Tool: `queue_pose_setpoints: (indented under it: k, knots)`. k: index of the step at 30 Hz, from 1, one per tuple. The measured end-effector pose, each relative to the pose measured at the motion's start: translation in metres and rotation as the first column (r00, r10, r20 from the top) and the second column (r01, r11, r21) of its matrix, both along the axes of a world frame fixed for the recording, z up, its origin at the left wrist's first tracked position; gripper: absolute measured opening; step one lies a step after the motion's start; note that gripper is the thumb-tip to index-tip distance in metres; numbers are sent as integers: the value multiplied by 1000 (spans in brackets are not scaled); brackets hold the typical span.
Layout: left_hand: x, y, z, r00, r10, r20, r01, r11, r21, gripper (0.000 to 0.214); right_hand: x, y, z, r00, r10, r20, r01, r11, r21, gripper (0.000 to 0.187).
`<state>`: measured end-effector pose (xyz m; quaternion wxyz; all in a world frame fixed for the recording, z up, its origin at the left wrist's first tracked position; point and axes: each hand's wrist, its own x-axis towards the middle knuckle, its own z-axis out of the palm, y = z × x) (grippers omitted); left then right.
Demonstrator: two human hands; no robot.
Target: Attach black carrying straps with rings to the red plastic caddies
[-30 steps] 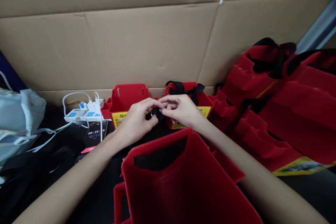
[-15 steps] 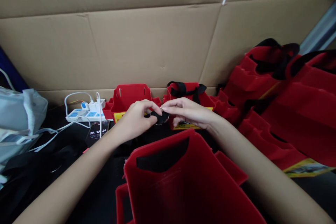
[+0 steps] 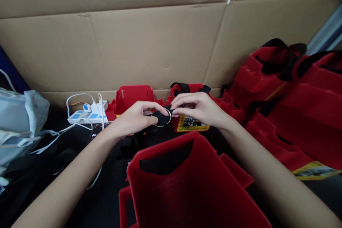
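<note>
Above the far rim of a large red plastic bin point(image 3: 187, 192), both my hands work close together on a black strap. My left hand point(image 3: 135, 117) is closed, with thumb and fingers pinching the black strap point(image 3: 161, 118) where it carries thin metal rings point(image 3: 170, 115). My right hand point(image 3: 204, 108) pinches a short dark end of the same strap, just right of the rings. Another stretch of black strap lies along the inside of the near bin's far wall. How exactly the strap passes through the rings is partly hidden by my fingers.
Behind stand two smaller red bins point(image 3: 135, 94) against a cardboard wall point(image 3: 155, 50). Larger red bins with black straps point(image 3: 317, 114) crowd the right. On the left are a power strip point(image 3: 92, 117) with white cables, a phone point(image 3: 96, 131) partly covered by my arm, and a pale plastic bag point(image 3: 18, 117).
My right hand has shifted slightly up and right, from the ring's top edge to the strap end beside it. My left hand has turned a little, and its forearm covers more of the phone.
</note>
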<state>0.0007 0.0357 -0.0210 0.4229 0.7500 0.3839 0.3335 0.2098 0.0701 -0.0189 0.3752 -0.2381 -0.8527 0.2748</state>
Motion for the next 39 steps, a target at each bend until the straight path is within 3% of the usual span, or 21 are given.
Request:
queue_pose_setpoints:
  k: [3, 5, 9, 11, 14, 16, 19, 22, 26, 30, 34, 35, 37, 39]
  knots:
    - [-2, -1, 3, 998, 45, 33, -44, 999, -9, 32, 9, 8, 2, 979, -89, -183, 84, 996, -32, 12]
    - [-4, -1, 5, 997, 60, 46, -60, 998, 1, 33, 14, 13, 4, 925, -156, -346, 146, 988, -55, 15]
    - [-4, -2, 3, 997, 71, 42, -72, 997, 19, 35, 12, 13, 5, 832, -164, -529, 143, 986, -81, 18]
    - [-2, -3, 2, 997, 74, 23, -75, 997, 29, 35, 4, 5, 4, 870, -131, -476, 109, 991, -73, 19]
    - [0, -2, -1, 999, 22, 40, -26, 996, 82, 33, -9, -13, 2, 968, -32, -248, 22, 999, -45, 32]
    - [0, 0, -4, 998, -46, 54, 38, 990, 132, 31, -14, -20, 1, 995, 12, -103, -13, 1000, -17, 43]
    - [-3, 3, -7, 998, -55, 13, 52, 982, 180, 38, -17, -20, -2, 999, -24, 23, 22, 996, 87, 40]
    - [-4, 2, -8, 999, -18, -39, 28, 962, 271, 43, -18, -12, -6, 994, -103, 33, 96, 979, 180, 35]
    - [-1, -3, -6, 993, -5, -121, 61, 884, 464, 40, -23, -8, -12, 1000, 1, -1, -1, 999, 38, 42]
    - [1, -7, -4, 985, 111, -136, -8, 803, 596, 29, -26, -9, -12, 997, 70, -32, -75, 981, -179, 28]
    - [0, -8, 0, 942, 330, -61, -158, 596, 787, 24, -24, -7, -9, 996, -22, -83, -2, 963, -271, 20]
    - [0, -9, 1, 931, 359, -72, -160, 576, 802, 21, -23, -6, -8, 993, -59, -101, 30, 964, -265, 19]
    - [0, -11, 2, 921, 367, -131, -147, 638, 756, 12, -23, -4, -9, 986, -113, -126, 78, 964, -253, 17]
    - [2, -12, 2, 928, 328, -175, -150, 762, 630, 3, -24, -3, -10, 983, -130, -126, 97, 966, -242, 14]
